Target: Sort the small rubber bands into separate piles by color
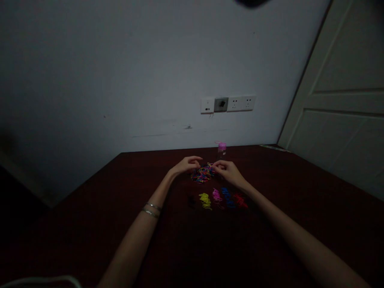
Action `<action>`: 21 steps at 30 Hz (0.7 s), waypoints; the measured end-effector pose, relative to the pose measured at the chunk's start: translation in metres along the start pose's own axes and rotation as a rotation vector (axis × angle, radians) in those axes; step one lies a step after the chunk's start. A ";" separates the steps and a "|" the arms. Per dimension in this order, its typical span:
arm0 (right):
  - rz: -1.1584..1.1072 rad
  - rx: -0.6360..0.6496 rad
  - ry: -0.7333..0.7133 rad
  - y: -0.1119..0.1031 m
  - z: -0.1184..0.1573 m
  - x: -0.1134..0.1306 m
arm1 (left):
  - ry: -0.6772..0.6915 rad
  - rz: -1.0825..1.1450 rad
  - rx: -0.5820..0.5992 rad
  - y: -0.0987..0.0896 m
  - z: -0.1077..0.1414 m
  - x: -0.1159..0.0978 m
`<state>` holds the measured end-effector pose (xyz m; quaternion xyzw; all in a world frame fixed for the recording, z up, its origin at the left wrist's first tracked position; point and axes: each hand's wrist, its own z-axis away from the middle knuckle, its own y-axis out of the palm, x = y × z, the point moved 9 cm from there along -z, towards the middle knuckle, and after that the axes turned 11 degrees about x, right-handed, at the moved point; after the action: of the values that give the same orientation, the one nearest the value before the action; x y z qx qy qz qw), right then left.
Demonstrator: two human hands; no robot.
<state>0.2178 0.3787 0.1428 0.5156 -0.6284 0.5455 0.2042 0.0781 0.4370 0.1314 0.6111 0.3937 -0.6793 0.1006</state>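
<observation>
A mixed pile of thin coloured strands [202, 175], perhaps small elastic bands, lies on the dark table between my hands. At its left edge is my left hand [186, 165], with the index finger stretched out and apart from the curled lower fingers; nothing shows in it. My right hand [228, 170] pinches at the pile's right side, and what its fingertips hold is too small to make out. Nearer to me lie sorted groups in a row: a dim dark one [191, 201], yellow strands [205, 201], pink strands [217, 198], blue strands [228, 198] and red strands [240, 201].
Behind my right hand stands a clear bottle with a pink lid [222, 147]. The dark red table [144, 172] meets a pale wall [150, 80] with sockets [241, 103]. A flat patterned strip [274, 148] lies at the back right, near a pale door [339, 132].
</observation>
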 end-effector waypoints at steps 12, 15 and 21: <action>-0.014 0.027 -0.004 -0.002 0.001 -0.001 | 0.018 -0.041 0.125 0.046 -0.010 -0.022; -0.017 0.029 0.013 -0.002 0.000 -0.003 | 0.024 -0.018 0.063 0.046 -0.010 -0.024; 0.002 0.035 -0.004 -0.001 0.000 -0.006 | -0.024 0.003 0.031 0.047 -0.011 -0.015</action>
<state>0.2216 0.3814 0.1382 0.5195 -0.6196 0.5557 0.1933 0.1189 0.4078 0.1268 0.6050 0.3813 -0.6923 0.0968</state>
